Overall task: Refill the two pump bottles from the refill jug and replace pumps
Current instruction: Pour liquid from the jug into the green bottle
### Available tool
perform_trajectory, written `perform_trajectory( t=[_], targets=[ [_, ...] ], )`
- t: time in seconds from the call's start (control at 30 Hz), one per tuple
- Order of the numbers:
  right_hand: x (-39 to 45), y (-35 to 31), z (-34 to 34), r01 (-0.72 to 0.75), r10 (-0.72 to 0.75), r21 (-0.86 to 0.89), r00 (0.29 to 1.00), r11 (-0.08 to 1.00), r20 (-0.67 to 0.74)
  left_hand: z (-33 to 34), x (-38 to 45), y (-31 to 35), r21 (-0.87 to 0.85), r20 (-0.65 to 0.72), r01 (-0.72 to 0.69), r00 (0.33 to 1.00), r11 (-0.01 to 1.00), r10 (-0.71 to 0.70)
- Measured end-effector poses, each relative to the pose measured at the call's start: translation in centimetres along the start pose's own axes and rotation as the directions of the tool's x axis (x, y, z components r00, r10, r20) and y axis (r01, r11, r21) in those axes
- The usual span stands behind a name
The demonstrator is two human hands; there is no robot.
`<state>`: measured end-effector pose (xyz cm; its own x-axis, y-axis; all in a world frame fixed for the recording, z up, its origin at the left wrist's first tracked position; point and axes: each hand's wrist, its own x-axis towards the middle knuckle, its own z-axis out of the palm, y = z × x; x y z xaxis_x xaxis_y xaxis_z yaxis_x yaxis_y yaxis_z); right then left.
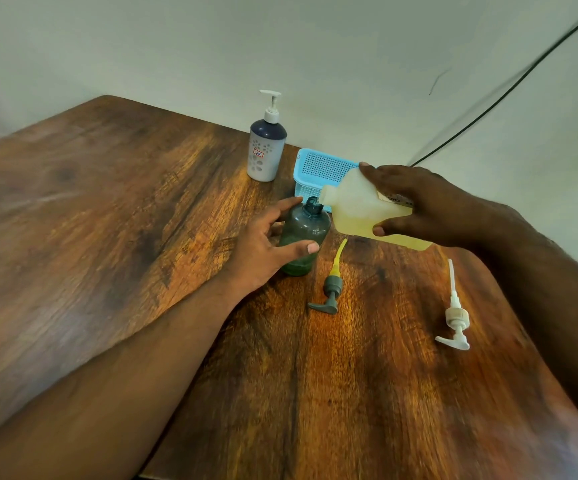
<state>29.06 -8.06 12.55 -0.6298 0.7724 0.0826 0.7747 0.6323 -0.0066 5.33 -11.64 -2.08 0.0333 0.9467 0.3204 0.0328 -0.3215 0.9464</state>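
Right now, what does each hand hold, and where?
Right hand grips the tilted refill jug round its body. Left hand steadies the dark pump bottle by its side.

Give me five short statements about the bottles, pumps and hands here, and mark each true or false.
1. The right hand tilts the refill jug over the grey bottle. True.
2. The grey bottle has its pump on. False: its neck is open.
3. The grey pump lies on the table. True.
4. The white pump sits in the blue basket. False: it lies on the table.
5. The left hand holds the white bottle. False: it steadies the grey bottle.
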Motion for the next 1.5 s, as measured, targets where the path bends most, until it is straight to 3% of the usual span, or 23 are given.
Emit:
perform_trajectory(
  t=[1.5],
  targets=[
    [-0.04, -0.50, -0.45, 0.010, -0.010, 0.018, 1.000, 1.000, 0.011, -0.03, 0.14, -0.56, 0.014, -0.016, 0.011, 1.000, 1.000, -0.011]
  ],
)
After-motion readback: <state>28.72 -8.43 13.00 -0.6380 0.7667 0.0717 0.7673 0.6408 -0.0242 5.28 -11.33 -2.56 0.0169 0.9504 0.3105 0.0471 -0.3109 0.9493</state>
